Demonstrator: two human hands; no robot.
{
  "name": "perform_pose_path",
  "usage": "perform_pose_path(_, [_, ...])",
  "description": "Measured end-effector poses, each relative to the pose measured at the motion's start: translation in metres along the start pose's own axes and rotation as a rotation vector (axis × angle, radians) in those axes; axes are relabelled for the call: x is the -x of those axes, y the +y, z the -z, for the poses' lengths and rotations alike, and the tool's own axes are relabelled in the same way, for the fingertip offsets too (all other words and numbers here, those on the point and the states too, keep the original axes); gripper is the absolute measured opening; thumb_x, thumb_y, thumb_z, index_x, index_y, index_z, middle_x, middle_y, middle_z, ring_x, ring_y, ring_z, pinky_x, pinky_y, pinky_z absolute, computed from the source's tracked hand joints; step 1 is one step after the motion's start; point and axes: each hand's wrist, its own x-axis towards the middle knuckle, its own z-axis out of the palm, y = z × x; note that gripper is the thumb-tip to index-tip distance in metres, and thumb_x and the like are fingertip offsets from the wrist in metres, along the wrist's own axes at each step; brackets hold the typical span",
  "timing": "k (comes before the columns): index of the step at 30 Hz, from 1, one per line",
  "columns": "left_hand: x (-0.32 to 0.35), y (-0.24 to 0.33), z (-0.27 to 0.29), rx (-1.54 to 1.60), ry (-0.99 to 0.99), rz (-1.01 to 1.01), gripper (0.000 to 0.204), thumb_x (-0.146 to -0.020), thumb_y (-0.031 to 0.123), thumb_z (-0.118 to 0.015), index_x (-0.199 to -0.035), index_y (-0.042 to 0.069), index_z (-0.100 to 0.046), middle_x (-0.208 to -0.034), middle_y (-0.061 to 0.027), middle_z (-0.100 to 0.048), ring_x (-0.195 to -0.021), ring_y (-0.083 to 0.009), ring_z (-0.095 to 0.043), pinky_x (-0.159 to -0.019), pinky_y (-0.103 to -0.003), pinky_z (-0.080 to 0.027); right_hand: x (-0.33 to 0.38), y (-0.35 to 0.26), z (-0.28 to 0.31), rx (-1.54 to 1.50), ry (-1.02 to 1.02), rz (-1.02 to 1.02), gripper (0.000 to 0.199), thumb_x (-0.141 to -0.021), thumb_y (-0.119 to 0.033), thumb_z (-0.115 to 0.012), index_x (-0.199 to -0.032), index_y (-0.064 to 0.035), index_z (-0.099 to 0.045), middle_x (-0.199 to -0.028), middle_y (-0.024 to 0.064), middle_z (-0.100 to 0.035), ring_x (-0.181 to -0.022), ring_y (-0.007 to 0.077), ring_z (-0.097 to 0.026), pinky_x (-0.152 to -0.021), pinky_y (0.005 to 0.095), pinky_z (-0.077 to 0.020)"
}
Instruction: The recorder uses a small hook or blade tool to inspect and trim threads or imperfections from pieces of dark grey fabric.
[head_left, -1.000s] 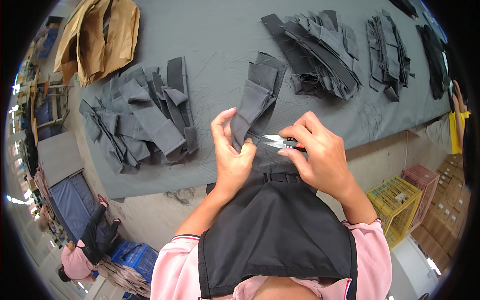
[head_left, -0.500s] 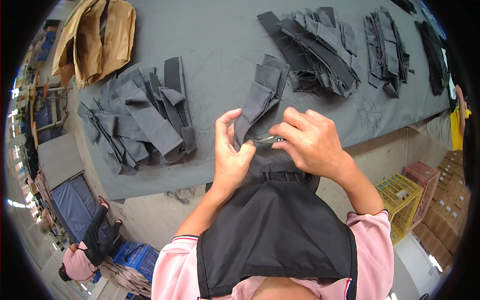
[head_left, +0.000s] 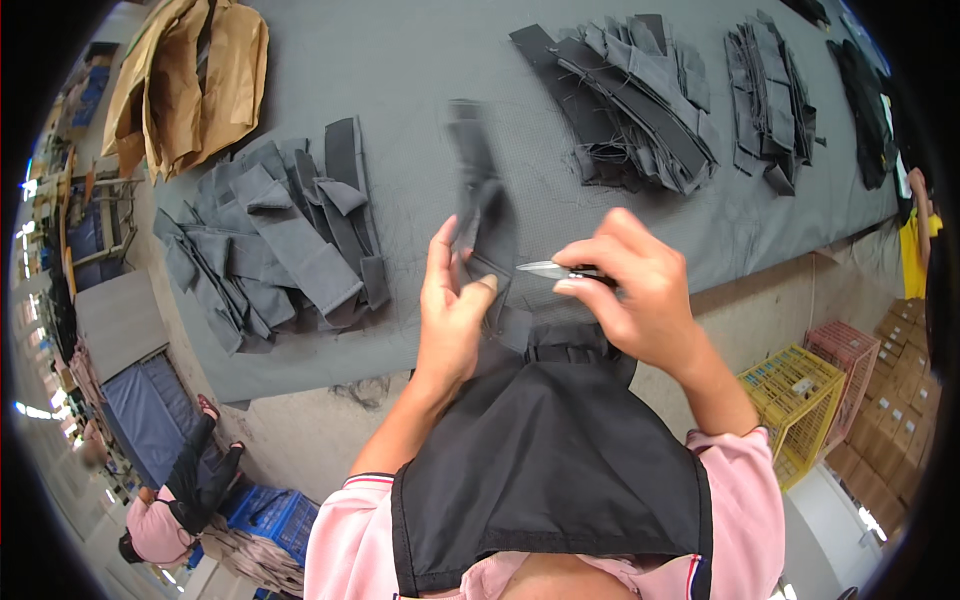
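My left hand (head_left: 452,310) pinches a dark grey fabric strip (head_left: 487,215) between thumb and fingers, near the table's front edge. The strip's far end is smeared by motion. In my right hand (head_left: 632,285) is a small pair of thread snips (head_left: 545,270), its pointed metal blades aimed left at the strip but apart from it. To the left lies a loose pile of grey fabric pieces (head_left: 290,235). Farther off on the right is a stack of grey strips with frayed threads (head_left: 640,100).
A grey cloth covers the table (head_left: 400,60). A brown paper bag (head_left: 190,90) stands far left, and another strip bundle (head_left: 770,100) lies at right. Yellow (head_left: 795,400) and pink crates (head_left: 850,360) stand on the floor at right. Another person (head_left: 165,520) sits at lower left.
The strip has swung left and more upright in my left hand. My right hand has drawn the snips slightly right, away from the fabric.
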Motion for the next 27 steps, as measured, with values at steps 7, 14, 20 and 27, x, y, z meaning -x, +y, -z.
perform_pose_path(7, [-0.016,-0.007,0.003,0.315,-0.238,-0.06,0.04,-0.098,0.033,-0.044,-0.122,0.001,-0.048,-0.116,-0.01,-0.057,-0.108,-0.0177,-0.054,-0.095,-0.033,-0.041,-0.01,-0.015,-0.057,-0.833,0.367,-0.43,0.03,-0.076,-0.004,-0.071,-0.102,-0.0012,-0.057,-0.087,0.0052,-0.06,-0.07,0.0095,-0.054,-0.064,0.0235,-0.0464])
perform_pose_path(14, [-0.022,0.001,0.008,0.295,-0.146,-0.086,0.044,-0.095,0.036,-0.048,-0.119,-0.001,-0.049,-0.115,-0.0151,-0.058,-0.106,-0.0243,-0.058,-0.092,-0.038,-0.049,0.005,-0.025,-0.069,-0.689,0.392,-0.376,0.029,-0.076,-0.004,-0.07,-0.102,-0.0028,-0.057,-0.088,0.0086,-0.059,-0.071,0.0175,-0.062,-0.063,0.0289,-0.0498])
perform_pose_path(20, [-0.026,0.01,0.005,0.35,-0.152,-0.056,0.047,-0.098,0.033,-0.04,-0.121,-0.008,-0.044,-0.121,-0.0201,-0.053,-0.11,-0.0335,-0.056,-0.092,-0.047,-0.051,0.026,-0.03,-0.059,-0.31,0.396,-0.3,0.024,-0.07,-0.008,-0.073,-0.092,-0.0052,-0.063,-0.078,0.0055,-0.053,-0.055,0.0171,-0.053,-0.047,0.0284,-0.042])
perform_pose_path(27, [-0.024,0.009,0.003,0.399,-0.184,-0.045,0.046,-0.1,0.032,-0.036,-0.12,-0.009,-0.043,-0.12,-0.0222,-0.053,-0.111,-0.0347,-0.055,-0.094,-0.048,-0.05,0.03,-0.03,-0.054,-0.152,0.396,-0.133,0.028,-0.065,-0.01,-0.075,-0.091,-0.0073,-0.064,-0.071,0.0037,-0.052,-0.053,0.018,-0.049,-0.048,0.0293,-0.0391])
